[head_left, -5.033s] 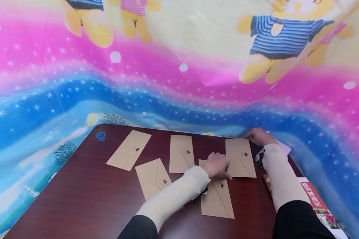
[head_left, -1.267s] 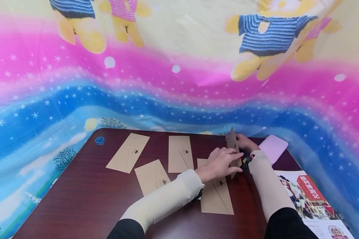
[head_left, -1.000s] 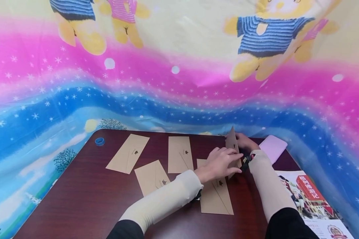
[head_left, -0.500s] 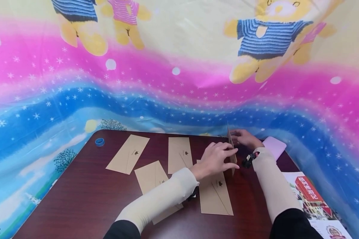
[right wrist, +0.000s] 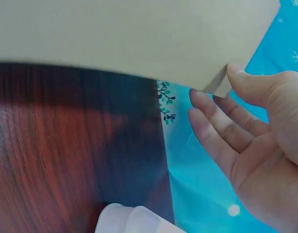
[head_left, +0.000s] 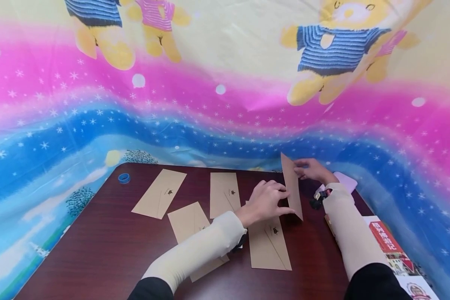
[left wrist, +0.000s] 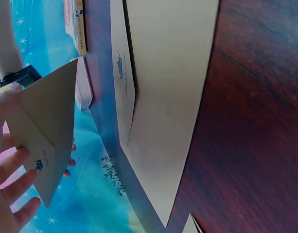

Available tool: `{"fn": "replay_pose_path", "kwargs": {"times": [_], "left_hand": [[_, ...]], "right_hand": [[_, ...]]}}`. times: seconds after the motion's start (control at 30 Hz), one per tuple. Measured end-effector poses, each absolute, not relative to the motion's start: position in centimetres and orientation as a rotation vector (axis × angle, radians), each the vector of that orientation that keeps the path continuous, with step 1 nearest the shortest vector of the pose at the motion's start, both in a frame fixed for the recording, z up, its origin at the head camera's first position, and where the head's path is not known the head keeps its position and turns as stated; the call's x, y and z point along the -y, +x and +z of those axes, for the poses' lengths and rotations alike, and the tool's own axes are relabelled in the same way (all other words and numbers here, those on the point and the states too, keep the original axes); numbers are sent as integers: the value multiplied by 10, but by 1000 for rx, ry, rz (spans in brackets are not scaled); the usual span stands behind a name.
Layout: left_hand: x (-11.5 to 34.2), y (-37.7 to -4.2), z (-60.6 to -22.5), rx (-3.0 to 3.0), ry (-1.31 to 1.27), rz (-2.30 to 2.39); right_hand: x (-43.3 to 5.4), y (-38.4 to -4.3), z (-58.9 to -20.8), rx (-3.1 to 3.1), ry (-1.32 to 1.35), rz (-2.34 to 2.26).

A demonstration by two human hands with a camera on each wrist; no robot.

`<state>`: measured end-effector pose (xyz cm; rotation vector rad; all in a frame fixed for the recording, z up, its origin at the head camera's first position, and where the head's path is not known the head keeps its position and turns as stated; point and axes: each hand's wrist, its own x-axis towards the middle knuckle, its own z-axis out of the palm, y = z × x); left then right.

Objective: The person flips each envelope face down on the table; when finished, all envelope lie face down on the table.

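In the head view a brown envelope stands raised and leaning at the back right of the table. My right hand pinches its right edge, thumb on one face and fingertips behind, as the right wrist view shows on the envelope corner. My left hand lies on the other side, fingers spread beside the envelope's printed face with its flap and small crown mark. Whether the left fingertips touch the paper is hard to tell. Below the left hand lies another envelope.
Flat on the dark wooden table lie more envelopes: a left one, a middle one and one partly under the left forearm. A blue tape roll, a pale pink case and books sit near the edges.
The envelope at the back right lay flat 5 s ago and now stands up. In the last half second its top has tipped left as my right hand moved slightly right.
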<state>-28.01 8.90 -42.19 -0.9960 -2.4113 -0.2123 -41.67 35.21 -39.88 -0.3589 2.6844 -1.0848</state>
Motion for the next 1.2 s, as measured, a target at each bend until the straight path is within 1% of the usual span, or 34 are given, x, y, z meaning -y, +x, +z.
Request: {"fn": "replay_pose_path", "kwargs": {"times": [0.27,0.53,0.77,1.0,1.2], "left_hand": [[-93,-277,-421,2533,-1001,-226],[-98,-277,-423,2612,-1005,-202],[-104,-278,-428,2662,-1029,-180],[-111,-279,-435,2721,-1025,-123],[-121,-280,-447,2770,-1042,-77]], "right_hand": [[-352,-415,-386,-2782,-363,-850],[-353,-413,-378,-2822,-366,-748],[-354,-414,-378,-2870,-358,-627],[-348,-415,-377,-2896,-467,-468],[-347,-410,-385,-2863,-433,-352]]}}
